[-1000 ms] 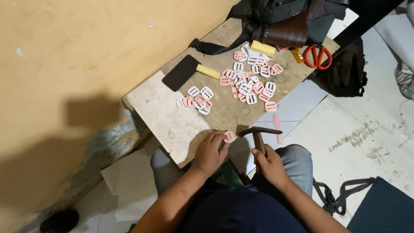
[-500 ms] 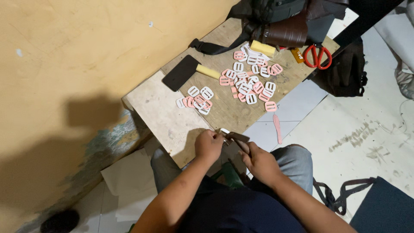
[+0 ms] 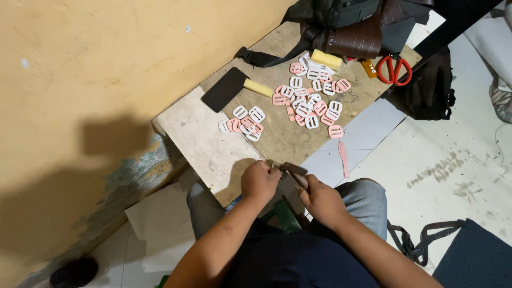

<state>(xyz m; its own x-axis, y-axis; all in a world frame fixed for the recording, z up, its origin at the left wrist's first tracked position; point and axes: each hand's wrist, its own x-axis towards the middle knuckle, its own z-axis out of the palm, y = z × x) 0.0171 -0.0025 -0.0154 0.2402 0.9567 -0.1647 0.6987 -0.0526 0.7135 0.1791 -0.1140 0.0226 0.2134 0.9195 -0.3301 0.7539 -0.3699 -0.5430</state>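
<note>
I sit at a low wooden board. My left hand is a closed fist at the board's near edge, pressed to one end of a dark narrow strip. My right hand grips the strip's other end, just right of the left hand. What lies inside the left fist is hidden. Farther up the board lie a large scatter of pink and white plastic buckles, a small cluster and one lone pink buckle.
A black-headed tool with a yellow handle lies at the board's left. Red-handled scissors, a yellow block and a brown bag sit at the far end. A pink strip and black straps lie on the floor. The yellow wall is left.
A pink buckle showed in my left fingers a second ago and is now out of sight. My hands have come together on the dark strip.
</note>
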